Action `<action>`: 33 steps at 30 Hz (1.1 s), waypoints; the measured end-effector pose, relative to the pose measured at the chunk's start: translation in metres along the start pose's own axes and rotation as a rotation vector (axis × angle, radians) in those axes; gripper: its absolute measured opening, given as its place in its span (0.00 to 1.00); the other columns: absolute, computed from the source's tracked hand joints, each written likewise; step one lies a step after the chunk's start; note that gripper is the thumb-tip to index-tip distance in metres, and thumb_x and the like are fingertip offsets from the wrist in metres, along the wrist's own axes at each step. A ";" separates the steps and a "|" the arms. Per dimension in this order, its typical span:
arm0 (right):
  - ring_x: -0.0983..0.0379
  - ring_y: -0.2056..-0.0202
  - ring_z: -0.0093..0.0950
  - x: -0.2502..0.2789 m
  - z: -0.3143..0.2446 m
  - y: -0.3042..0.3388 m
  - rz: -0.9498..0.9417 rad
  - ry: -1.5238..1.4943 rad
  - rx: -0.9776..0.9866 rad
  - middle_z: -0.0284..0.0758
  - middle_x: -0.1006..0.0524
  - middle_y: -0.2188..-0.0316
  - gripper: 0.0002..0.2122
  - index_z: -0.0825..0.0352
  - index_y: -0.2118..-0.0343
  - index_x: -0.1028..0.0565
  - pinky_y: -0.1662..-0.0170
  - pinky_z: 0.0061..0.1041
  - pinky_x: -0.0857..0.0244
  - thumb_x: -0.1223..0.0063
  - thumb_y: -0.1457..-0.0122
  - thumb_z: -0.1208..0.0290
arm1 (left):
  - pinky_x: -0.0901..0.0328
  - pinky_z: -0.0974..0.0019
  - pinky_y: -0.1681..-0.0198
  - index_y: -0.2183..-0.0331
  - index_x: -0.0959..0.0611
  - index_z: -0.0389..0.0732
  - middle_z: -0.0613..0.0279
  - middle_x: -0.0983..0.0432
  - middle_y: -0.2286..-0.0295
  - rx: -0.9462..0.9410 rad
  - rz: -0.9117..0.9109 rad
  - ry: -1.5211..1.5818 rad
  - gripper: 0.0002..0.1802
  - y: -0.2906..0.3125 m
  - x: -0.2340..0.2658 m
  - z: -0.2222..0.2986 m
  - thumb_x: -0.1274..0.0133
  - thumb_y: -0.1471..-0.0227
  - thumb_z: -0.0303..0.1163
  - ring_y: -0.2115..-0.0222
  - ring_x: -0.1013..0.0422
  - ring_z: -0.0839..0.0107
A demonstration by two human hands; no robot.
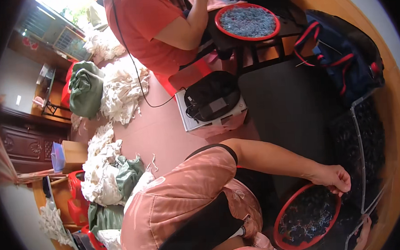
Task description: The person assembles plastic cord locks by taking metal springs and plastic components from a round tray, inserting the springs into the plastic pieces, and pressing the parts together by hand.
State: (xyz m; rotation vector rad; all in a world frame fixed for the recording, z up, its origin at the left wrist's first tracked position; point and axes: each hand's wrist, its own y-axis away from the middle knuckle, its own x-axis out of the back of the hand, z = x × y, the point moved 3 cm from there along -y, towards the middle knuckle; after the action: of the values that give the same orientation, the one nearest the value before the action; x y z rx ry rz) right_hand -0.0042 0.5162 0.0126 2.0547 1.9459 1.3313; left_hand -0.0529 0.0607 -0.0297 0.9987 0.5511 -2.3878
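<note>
My left hand [333,178] hangs over the far edge of a red-rimmed round tray [277,220], thumb and fingers pressed together in a pinch. Whatever lies between those fingertips is too small to make out. Small dark and bluish-grey pieces [307,223] lie loose in the tray. At the lower right, my right hand [363,235] is partly in view beside a thin pale strip [359,139] on a dark surface. Its fingers are dim and partly cut off, so their grip cannot be read.
Across the black table [285,107], a person in a red shirt [154,37] sits near another red tray [278,26] of small pieces. A dark bag [341,58] stands at the right. A black backpack [214,97] rests on a white box [188,119]. Piles of white cloth [121,90] cover floor at left.
</note>
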 end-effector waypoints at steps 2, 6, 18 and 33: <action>0.32 0.75 0.18 0.004 0.005 -0.010 0.036 0.017 0.003 0.29 0.27 0.71 0.15 0.63 0.52 0.30 0.80 0.18 0.41 0.49 0.38 0.61 | 0.35 0.77 0.75 0.70 0.20 0.39 0.65 0.21 0.77 -0.008 -0.011 -0.023 0.03 0.002 -0.002 0.001 0.42 0.46 0.27 0.80 0.29 0.81; 0.34 0.75 0.17 0.018 0.036 -0.041 0.119 0.027 -0.023 0.27 0.29 0.74 0.13 0.63 0.56 0.28 0.78 0.19 0.40 0.48 0.37 0.60 | 0.37 0.77 0.75 0.70 0.20 0.38 0.66 0.22 0.77 0.009 -0.005 -0.025 0.04 0.003 0.000 0.002 0.42 0.46 0.28 0.79 0.31 0.82; 0.35 0.52 0.26 0.022 0.050 -0.062 -0.037 0.282 0.305 0.33 0.31 0.53 0.26 0.72 0.43 0.34 0.46 0.24 0.43 0.46 0.48 0.80 | 0.38 0.77 0.76 0.69 0.20 0.38 0.65 0.21 0.76 0.018 -0.024 -0.046 0.04 0.005 -0.008 0.005 0.42 0.47 0.28 0.79 0.32 0.81; 0.23 0.62 0.32 -0.036 -0.013 0.015 -0.003 0.181 -0.123 0.43 0.23 0.60 0.29 0.67 0.36 0.42 0.55 0.31 0.29 0.51 0.39 0.63 | 0.30 0.74 0.65 0.60 0.20 0.40 0.65 0.22 0.67 0.073 -0.034 -0.112 0.11 0.008 -0.002 0.008 0.43 0.44 0.34 0.67 0.25 0.78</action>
State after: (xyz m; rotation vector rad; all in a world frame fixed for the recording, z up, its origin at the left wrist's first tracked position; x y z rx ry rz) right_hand 0.0058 0.4768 0.0092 1.9367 1.8751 1.6443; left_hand -0.0509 0.0505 -0.0243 0.8862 0.4463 -2.4920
